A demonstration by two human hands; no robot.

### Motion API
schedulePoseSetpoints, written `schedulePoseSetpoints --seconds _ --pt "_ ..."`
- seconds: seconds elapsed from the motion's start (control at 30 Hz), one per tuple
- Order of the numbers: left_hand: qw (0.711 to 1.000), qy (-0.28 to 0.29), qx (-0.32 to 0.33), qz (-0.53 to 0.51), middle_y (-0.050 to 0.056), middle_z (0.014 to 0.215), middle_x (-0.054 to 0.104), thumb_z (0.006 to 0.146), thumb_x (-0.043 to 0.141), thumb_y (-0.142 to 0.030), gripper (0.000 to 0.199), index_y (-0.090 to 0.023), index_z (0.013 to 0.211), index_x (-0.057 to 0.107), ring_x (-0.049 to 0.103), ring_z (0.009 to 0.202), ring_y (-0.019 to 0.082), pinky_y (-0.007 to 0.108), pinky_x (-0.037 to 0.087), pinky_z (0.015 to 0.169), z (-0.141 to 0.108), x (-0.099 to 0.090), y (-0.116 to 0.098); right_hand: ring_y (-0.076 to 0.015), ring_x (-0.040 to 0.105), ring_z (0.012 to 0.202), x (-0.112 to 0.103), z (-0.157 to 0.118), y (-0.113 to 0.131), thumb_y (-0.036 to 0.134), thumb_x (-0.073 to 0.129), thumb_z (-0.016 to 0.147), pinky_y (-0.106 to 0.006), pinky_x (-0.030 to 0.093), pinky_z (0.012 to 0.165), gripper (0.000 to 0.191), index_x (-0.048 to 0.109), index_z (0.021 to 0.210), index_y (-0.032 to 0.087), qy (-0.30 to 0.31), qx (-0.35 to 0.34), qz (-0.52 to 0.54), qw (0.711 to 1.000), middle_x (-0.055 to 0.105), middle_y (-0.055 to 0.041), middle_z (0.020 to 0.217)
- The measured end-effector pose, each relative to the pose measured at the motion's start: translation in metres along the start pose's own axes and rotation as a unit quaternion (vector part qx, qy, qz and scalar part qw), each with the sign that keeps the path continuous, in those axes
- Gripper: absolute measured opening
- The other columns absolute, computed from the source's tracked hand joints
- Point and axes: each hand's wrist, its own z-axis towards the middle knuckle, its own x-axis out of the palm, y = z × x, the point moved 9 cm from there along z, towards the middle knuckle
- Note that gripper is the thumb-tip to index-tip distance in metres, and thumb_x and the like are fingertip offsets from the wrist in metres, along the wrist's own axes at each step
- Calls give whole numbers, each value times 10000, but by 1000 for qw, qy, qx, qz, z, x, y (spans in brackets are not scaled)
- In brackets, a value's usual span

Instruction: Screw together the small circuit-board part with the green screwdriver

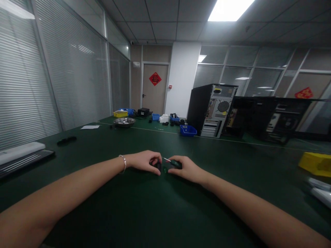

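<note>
In the middle of the dark green table my left hand [146,161] closes its fingers around a small black object [159,166], whose kind I cannot make out. Opposite it, my right hand [188,168] grips a screwdriver [176,164] by its dark handle. The thin metal shaft points left, and its tip reaches the fingers of my left hand; whether it touches the black object is hidden. Between the two hands a small greenish, shiny round thing [165,170] lies on the table.
Computer towers [204,110] stand at the back right, beside a blue bin [188,130]. A metal bowl [124,122] sits at the back left. Toward the left edge lies a white and black device [24,156]. A yellow bin [316,164] stands at the right.
</note>
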Motion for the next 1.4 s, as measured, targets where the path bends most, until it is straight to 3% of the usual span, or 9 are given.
schedulePoseSetpoints --seconds 0.3,0.67,0.8,0.93,1.17,1.4 --pt "993 -20 15 -114 -13 838 509 692 701 -387 472 -203 1089 525 488 739 136 264 405 651 3 -2 9 -201 598 892 8 2 4 404 657 761 -289 462 777 323 653 1020 210 23 -9 -52 998 644 -22 999" --pt "971 -49 39 -231 -2 895 525 732 673 -245 446 -212 1144 504 512 835 141 295 416 765 5 -4 5 -181 581 877 9 1 4 311 615 817 -282 452 780 197 648 984 213 -17 -59 -83 995 616 -22 973" --pt "962 -50 37 -267 -4 903 526 729 673 -231 449 -207 1146 508 514 850 143 317 414 808 5 -5 8 -191 574 945 10 1 13 298 622 816 -306 446 841 231 634 1039 236 15 -100 -55 993 596 -23 1036" --pt "955 -46 33 -291 5 922 525 741 657 -247 436 -208 1152 518 510 867 151 324 408 811 7 -4 14 -193 574 936 9 0 15 294 614 823 -315 456 829 208 640 1022 241 32 -95 -64 993 589 -23 1028" --pt "952 -52 33 -301 4 904 518 741 656 -274 455 -203 1172 528 493 837 143 297 396 767 10 -3 17 -180 584 854 9 -3 23 251 584 833 -280 453 766 128 635 937 195 -10 -114 -100 988 619 -32 940" --pt "961 -39 37 -270 9 929 519 771 630 -284 441 -217 1195 526 484 856 148 306 398 789 9 0 11 -166 584 777 -2 1 8 239 533 857 -261 449 694 134 604 945 167 -78 -59 -2 995 633 -22 866"
